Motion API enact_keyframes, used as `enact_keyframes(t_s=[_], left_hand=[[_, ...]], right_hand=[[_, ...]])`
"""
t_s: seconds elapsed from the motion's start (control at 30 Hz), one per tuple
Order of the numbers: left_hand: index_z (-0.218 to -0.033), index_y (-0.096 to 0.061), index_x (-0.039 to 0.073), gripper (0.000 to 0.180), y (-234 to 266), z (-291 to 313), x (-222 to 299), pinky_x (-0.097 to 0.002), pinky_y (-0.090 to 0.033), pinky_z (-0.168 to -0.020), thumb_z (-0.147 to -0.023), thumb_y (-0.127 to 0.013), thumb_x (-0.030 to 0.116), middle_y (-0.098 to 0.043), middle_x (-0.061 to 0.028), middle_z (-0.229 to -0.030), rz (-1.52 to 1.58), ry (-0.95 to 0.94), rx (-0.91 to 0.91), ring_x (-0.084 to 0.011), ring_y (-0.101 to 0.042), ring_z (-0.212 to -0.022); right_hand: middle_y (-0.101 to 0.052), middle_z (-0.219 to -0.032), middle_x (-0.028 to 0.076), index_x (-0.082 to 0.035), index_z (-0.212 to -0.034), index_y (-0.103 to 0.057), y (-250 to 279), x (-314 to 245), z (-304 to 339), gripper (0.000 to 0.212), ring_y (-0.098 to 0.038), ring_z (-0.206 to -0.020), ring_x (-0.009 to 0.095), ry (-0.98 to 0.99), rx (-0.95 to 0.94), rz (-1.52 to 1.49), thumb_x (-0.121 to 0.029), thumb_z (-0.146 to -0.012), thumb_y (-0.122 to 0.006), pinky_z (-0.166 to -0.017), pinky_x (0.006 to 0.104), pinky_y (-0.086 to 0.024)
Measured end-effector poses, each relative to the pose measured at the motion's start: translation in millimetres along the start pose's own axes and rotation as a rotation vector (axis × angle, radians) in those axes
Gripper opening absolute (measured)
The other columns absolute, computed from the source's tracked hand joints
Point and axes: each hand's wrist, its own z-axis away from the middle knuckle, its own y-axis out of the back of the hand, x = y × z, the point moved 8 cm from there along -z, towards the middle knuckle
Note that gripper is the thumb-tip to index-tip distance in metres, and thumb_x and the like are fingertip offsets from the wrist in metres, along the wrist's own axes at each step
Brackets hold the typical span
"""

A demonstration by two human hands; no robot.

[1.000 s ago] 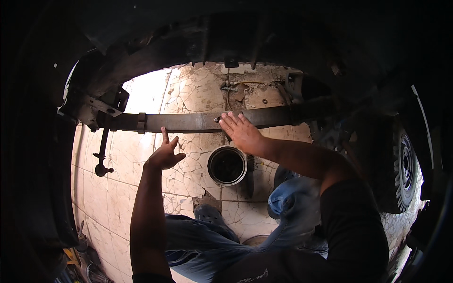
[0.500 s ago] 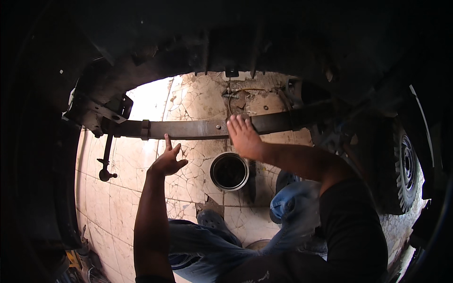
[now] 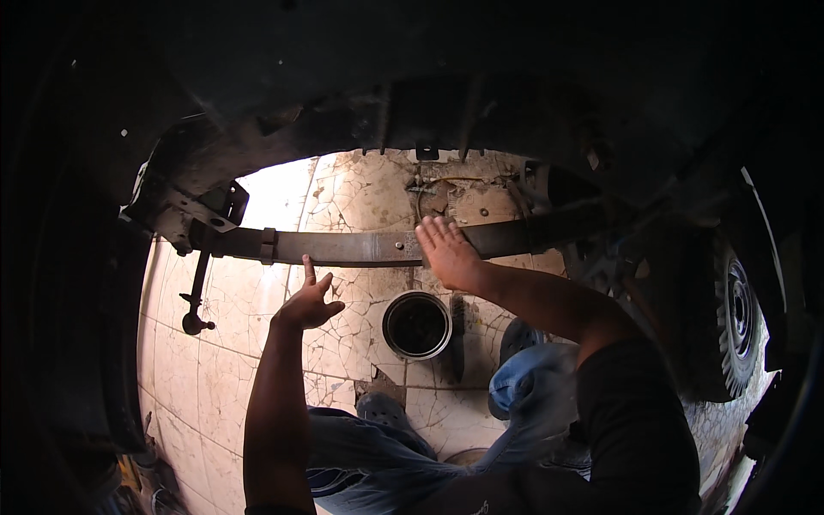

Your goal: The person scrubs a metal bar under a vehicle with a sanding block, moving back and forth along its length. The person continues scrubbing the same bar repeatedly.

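Note:
A flat, dark steel leaf spring [image 3: 343,249] runs crosswise under the vehicle, with a clamp band [image 3: 268,246] near its left end and a small round bolt head [image 3: 399,245] near its middle. My left hand [image 3: 311,300] is below the spring, fingers apart, its stretched index fingertip at the spring's lower edge. My right hand [image 3: 449,251] lies with straight fingers across the spring, just right of the bolt head. No held object shows in either hand. The palm side of my right hand is hidden.
An open round can [image 3: 417,325] with a dark inside stands on the cracked tile floor [image 3: 223,343] between my feet. A rod with a ball joint [image 3: 196,322] hangs at left. The dark vehicle body [image 3: 412,86] is overhead, and a wheel [image 3: 736,300] stands at right.
The view has shifted slightly, so the spring and can appear lower. Both hands keep almost the same places against the spring.

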Motion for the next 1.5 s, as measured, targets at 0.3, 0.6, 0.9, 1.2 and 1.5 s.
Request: enact_keyframes(t_s=[0.3, 0.6, 0.9, 1.2, 1.5], left_hand=[[-0.147, -0.034, 0.001, 0.083, -3, -3, 1, -0.0406, -0.036, -0.112, -0.085, -0.071, 0.042, 0.029, -0.0289, -0.152, 0.012, 0.001, -0.01, -0.0413, -0.027, -0.142], [-0.148, -0.033, 0.0, 0.082, -2, 2, -3, -0.0399, -0.039, -0.11, -0.086, -0.07, 0.039, 0.029, -0.0295, -0.152, -0.018, 0.012, 0.003, -0.042, -0.038, -0.135], [-0.148, -0.034, 0.002, 0.083, -1, 7, -8, -0.0402, -0.037, -0.112, -0.085, -0.071, 0.042, 0.03, -0.0275, -0.152, 0.031, 0.036, -0.019, -0.0399, -0.03, -0.141], [-0.146, -0.034, -0.002, 0.081, -1, 5, -5, -0.0395, -0.04, -0.11, -0.085, -0.071, 0.036, 0.028, -0.0298, -0.152, 0.009, -0.004, 0.012, -0.0425, -0.043, -0.133], [-0.147, -0.034, 0.001, 0.082, -1, 6, -9, -0.0399, -0.039, -0.11, -0.086, -0.071, 0.04, 0.029, -0.0275, -0.152, -0.001, 0.018, 0.004, -0.0415, -0.037, -0.137]], right_hand=[[-0.016, -0.157, 0.027, 0.004, -0.151, -0.018, -2, -9, 8, 0.092, -0.019, -0.146, 0.041, 0.102, 0.056, 0.082, -0.026, -0.08, -0.069, -0.118, 0.0524, -0.017], [-0.015, -0.157, 0.027, 0.004, -0.151, -0.015, 13, -6, 7, 0.098, -0.017, -0.146, 0.041, 0.084, -0.083, 0.027, -0.03, -0.08, -0.072, -0.118, 0.0519, -0.017], [-0.018, -0.156, 0.028, 0.004, -0.151, -0.017, 25, -28, 9, 0.093, -0.019, -0.146, 0.042, 0.216, -0.097, -0.017, -0.024, -0.077, -0.067, -0.117, 0.0532, -0.019], [-0.017, -0.157, 0.027, 0.005, -0.151, -0.017, 7, -29, 12, 0.095, -0.017, -0.146, 0.043, 0.205, -0.002, 0.058, -0.024, -0.078, -0.07, -0.117, 0.0533, -0.019], [-0.016, -0.159, 0.021, 0.0, -0.153, -0.016, 23, -45, 20, 0.099, -0.019, -0.147, 0.038, 0.183, -0.134, 0.007, -0.026, -0.076, -0.074, -0.118, 0.0508, -0.018]])
